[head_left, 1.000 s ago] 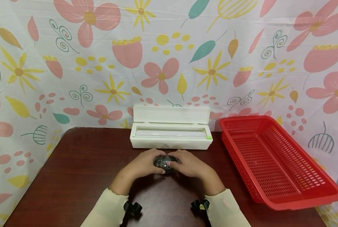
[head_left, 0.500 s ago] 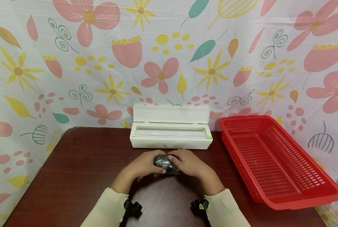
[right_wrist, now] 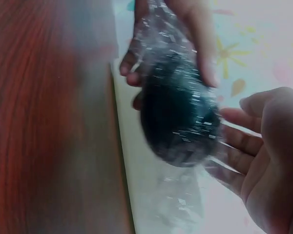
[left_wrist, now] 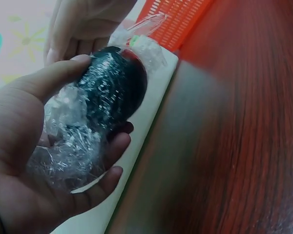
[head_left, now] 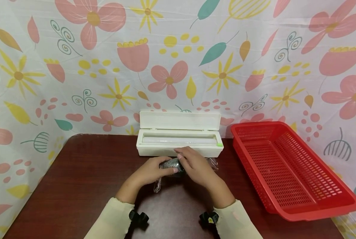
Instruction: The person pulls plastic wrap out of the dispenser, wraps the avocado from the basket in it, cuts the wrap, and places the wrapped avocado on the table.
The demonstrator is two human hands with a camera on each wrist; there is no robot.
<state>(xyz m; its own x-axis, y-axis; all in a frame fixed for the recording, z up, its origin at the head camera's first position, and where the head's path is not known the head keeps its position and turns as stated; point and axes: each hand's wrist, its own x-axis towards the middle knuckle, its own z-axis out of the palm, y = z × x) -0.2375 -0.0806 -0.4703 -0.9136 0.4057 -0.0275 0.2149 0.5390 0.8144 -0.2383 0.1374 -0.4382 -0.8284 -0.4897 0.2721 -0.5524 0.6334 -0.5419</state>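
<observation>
A dark, egg-shaped thing point(left_wrist: 113, 87) is wrapped in clear cling film point(left_wrist: 71, 151); its exact kind is hard to tell under the shine. My left hand point(head_left: 150, 171) holds it, thumb on one side and curled fingers on the other, with film bunched against the palm. My right hand point(head_left: 197, 166) is at its other end. In the right wrist view the right fingers point(right_wrist: 241, 146) lie loosely against the film, and the thumb stands apart from the wrapped thing point(right_wrist: 178, 112). Loose film ends hang out on both sides.
Behind the hands stands a white cling film box point(head_left: 178, 151), lid raised, with a film roll point(head_left: 181, 140) inside. A red perforated basket point(head_left: 288, 172) is at the right of the dark wood table point(head_left: 76, 186). A floral curtain point(head_left: 178, 49) hangs behind.
My right hand has loosened and shifted up and away from the wrapped thing. The thing has turned and tilted in my left hand, and loose film ends now show on both sides.
</observation>
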